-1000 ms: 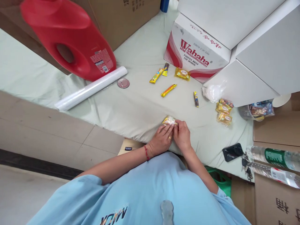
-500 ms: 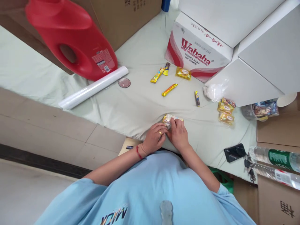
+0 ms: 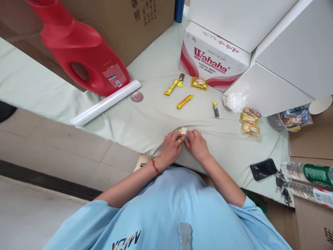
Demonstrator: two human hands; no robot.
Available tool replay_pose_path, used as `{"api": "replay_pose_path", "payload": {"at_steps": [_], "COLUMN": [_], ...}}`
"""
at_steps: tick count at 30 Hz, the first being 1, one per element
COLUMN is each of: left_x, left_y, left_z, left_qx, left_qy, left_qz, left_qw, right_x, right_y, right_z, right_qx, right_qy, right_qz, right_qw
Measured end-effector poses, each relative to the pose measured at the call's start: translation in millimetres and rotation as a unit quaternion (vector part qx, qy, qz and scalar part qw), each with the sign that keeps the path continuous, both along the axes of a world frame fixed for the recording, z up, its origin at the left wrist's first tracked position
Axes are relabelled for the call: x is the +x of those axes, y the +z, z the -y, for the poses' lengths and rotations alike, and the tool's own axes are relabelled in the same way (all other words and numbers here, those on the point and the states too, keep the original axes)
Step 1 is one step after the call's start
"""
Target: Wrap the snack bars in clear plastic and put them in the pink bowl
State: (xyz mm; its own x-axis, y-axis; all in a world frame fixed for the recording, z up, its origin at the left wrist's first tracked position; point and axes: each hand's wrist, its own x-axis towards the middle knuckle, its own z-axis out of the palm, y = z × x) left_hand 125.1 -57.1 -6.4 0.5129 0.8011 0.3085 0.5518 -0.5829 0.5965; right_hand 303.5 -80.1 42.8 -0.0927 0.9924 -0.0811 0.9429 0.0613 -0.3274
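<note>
Left hand [image 3: 170, 149]: fingers curled, grip apparently pinching the near left part of a small packet [image 3: 183, 132].
Right hand [image 3: 197, 146]: grip on the same small packet, between thumb and fingers; closer to the left hand than half a second ago.
Small packet: near the front edge of the tabletop [image 3: 145, 118], between both sets of fingertips; less wrapper showing than a moment ago; open or sealed, cannot tell.
Handling: still under way, judging by the closer two-handed hold.
Clear tub [image 3: 276, 123]: at the far right, beyond the yellow packets [image 3: 249, 119]; blue and brown wrapped snacks [image 3: 291, 119] inside.
Wahaha carton [image 3: 208, 66]: behind the loose bars [image 3: 184, 101]; contents hidden.
Red jug [image 3: 95, 71]: beside the white roll [image 3: 106, 104]; fill level hidden.
</note>
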Motion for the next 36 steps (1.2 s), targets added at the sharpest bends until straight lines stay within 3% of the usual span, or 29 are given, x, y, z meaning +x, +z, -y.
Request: {"api": "replay_pose_path", "payload": {"at_steps": [5, 12, 19, 26, 30, 34, 35, 36], "left_x": [8.3, 9.8, 11.0, 11.3, 18.5, 24.2, 24.7, 25.0], "left_y": [-12.2, -6.6, -9.0, -11.8, -9.3, -7.9, -7.8, -7.7], "left_z": [-4.6, 4.5, -3.0, 1.4, 12.9, 15.3, 14.6, 13.8], "left_qx": [0.018, 0.094, 0.140, 0.159, 0.152, 0.113, 0.104, 0.099], "left_qy": [-0.019, -0.004, -0.063, -0.059, -0.048, -0.056, -0.057, -0.058], "left_qz": [-0.058, -0.069, -0.077, -0.073, -0.117, -0.153, -0.158, -0.160], "left_qw": [0.998, 0.993, 0.985, 0.983, 0.980, 0.980, 0.980, 0.980], "right_x": [12.9, 20.8, 6.8, 12.2, 19.7, 34.8, 40.5, 46.3], "right_y": [-9.6, -12.8, -14.1, -11.4, -3.7, 13.2, 18.2, 22.6], "right_z": [-0.1, 4.3, 8.0, 12.5, 10.4, 9.2, 9.6, 10.4], "right_qx": [0.037, 0.109, 0.049, 0.040, -0.022, -0.148, -0.146, -0.121], "right_qy": [0.014, -0.055, -0.029, -0.073, -0.138, -0.244, -0.261, -0.271], "right_qz": [-0.097, -0.225, -0.098, -0.223, -0.349, -0.506, -0.519, -0.513], "right_qw": [0.994, 0.967, 0.994, 0.971, 0.927, 0.814, 0.801, 0.805]}}
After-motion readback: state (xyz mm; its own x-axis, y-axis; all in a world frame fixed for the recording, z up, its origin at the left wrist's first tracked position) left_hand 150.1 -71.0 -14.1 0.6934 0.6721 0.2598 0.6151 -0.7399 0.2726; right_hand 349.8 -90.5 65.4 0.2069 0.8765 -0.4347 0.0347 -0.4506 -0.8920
